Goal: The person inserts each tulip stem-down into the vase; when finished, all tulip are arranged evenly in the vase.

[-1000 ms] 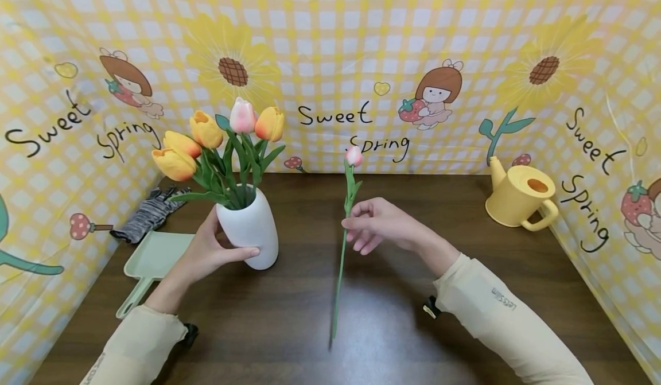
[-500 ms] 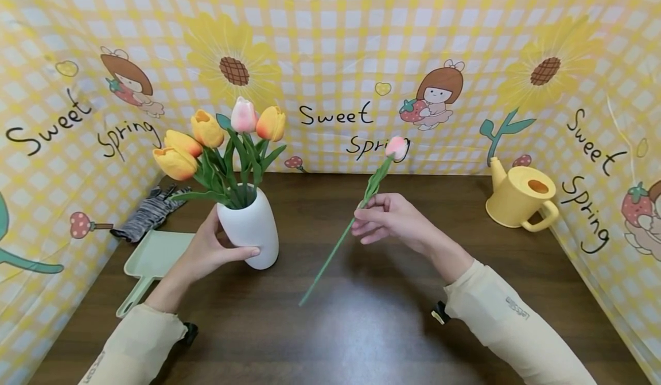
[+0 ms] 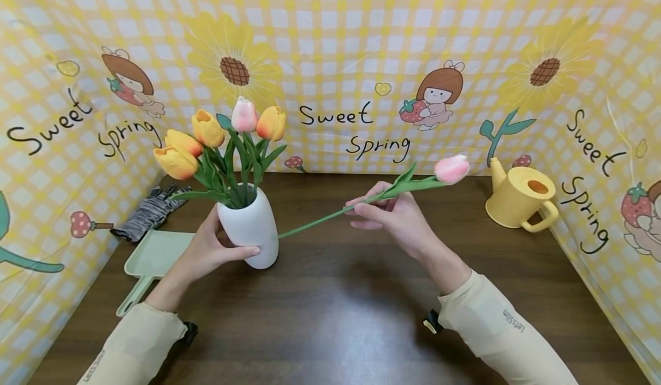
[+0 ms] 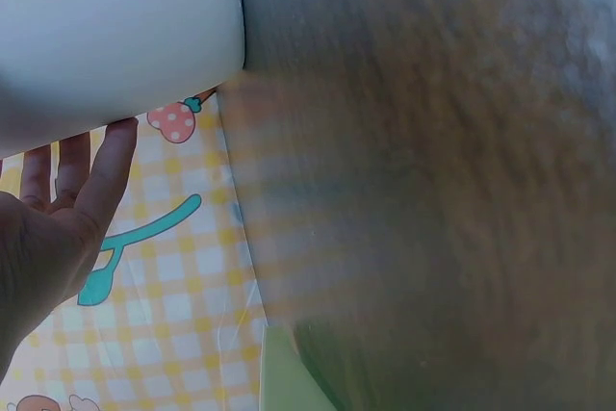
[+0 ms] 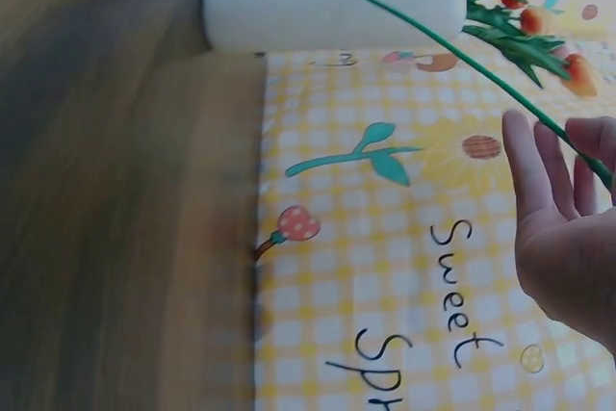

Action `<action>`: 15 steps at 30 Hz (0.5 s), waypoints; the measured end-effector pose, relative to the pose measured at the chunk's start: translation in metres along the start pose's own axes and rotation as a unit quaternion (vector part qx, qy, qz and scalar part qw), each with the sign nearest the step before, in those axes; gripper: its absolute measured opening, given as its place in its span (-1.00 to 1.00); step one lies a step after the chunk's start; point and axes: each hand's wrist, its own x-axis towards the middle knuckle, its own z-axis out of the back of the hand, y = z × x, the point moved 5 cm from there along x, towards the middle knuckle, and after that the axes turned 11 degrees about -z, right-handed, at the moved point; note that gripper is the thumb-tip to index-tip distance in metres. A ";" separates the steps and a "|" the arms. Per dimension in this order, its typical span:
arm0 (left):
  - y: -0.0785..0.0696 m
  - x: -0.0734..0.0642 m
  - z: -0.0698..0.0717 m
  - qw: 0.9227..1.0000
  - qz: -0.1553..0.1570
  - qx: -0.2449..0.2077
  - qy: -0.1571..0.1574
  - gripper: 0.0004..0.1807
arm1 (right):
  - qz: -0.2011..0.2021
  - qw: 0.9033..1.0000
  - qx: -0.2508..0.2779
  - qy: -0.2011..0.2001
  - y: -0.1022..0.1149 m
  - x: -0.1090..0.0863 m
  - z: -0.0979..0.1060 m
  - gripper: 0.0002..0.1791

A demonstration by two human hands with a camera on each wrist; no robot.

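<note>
A white vase [image 3: 253,224] stands on the table, bearing several yellow-orange tulips [image 3: 178,163] and one pink tulip [image 3: 244,115]. My left hand [image 3: 203,250] holds the vase round its left side, thumb across the front; in the left wrist view, fingers [image 4: 108,170] lie against its wall. To the right, my right hand [image 3: 397,218] pinches a single pink tulip [image 3: 451,169] by its stem below the leaves. That tulip slants, bloom up to the right, and its stem end points at the vase. In the right wrist view the stem [image 5: 433,38] crosses before the vase; contact is unclear.
A yellow watering can [image 3: 516,201] stands at the back right of the brown wooden table [image 3: 330,327]. Left of the vase lie a pale green dustpan [image 3: 157,253] and a grey knitted glove [image 3: 147,218]. A checked yellow cloth [image 3: 330,41] walls the back and sides.
The right hand has turned the loose tulip from nearly upright to a slant, bloom swinging right and stem end swinging up left beside the vase. The left hand and vase have stayed put.
</note>
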 end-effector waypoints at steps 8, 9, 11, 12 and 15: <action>0.001 0.000 0.000 1.000 0.000 0.006 0.000 0.09 | 0.082 0.995 0.054 -0.016 0.021 -0.004 -0.010 -0.91; 0.001 0.000 0.001 1.000 0.000 0.008 0.000 0.09 | 0.090 0.994 0.056 -0.017 0.024 -0.005 -0.011 -0.90; 0.002 0.000 0.000 1.000 -0.001 0.010 0.001 0.09 | 0.106 0.992 0.058 -0.021 0.031 -0.006 -0.013 -0.89; 0.002 0.000 0.000 1.000 -0.001 0.011 0.001 0.09 | 0.113 0.992 0.058 -0.023 0.034 -0.007 -0.015 -0.88; 0.002 0.000 0.000 1.000 -0.002 0.011 0.002 0.09 | 0.140 0.988 0.055 -0.025 0.045 -0.010 -0.020 -0.86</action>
